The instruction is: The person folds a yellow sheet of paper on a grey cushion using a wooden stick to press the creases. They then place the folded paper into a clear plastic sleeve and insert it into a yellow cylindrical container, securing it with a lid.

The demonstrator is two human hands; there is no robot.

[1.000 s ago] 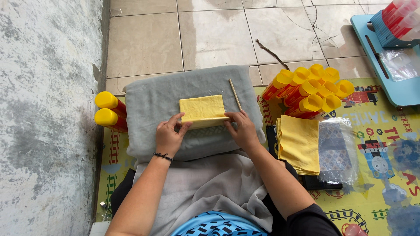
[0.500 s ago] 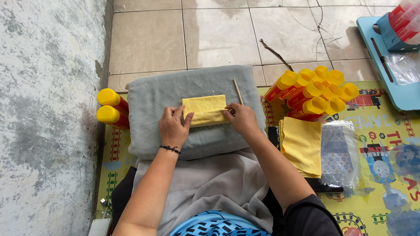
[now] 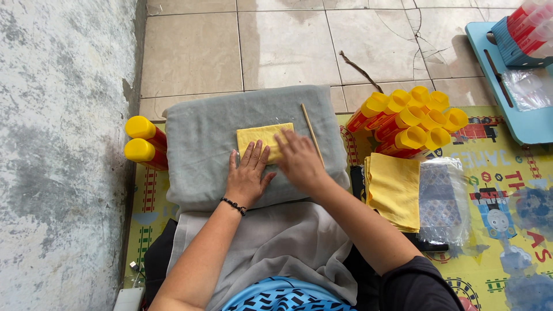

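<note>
A folded yellow cloth [image 3: 259, 135] lies in a clear plastic sleeve on a grey cushion [image 3: 201, 144] across my lap. My left hand [image 3: 247, 175] rests flat on the cloth's near edge, fingers spread. My right hand [image 3: 299, 158] presses palm-down on its right part, covering that side. Just right of the cloth, a thin wooden stick [image 3: 312, 133] lies on the cushion.
Two yellow-capped red bottles [image 3: 144, 141] lie left of the cushion. Several more [image 3: 412, 124] are piled to the right, above a stack of yellow cloths [image 3: 394, 190] and clear plastic bags [image 3: 443, 198]. A blue tray [image 3: 518, 115] sits far right. A rough wall runs along the left.
Both hands slid inward from the cloth's two ends and now lie flat on top of it, close together. The cloth looks flatter.
</note>
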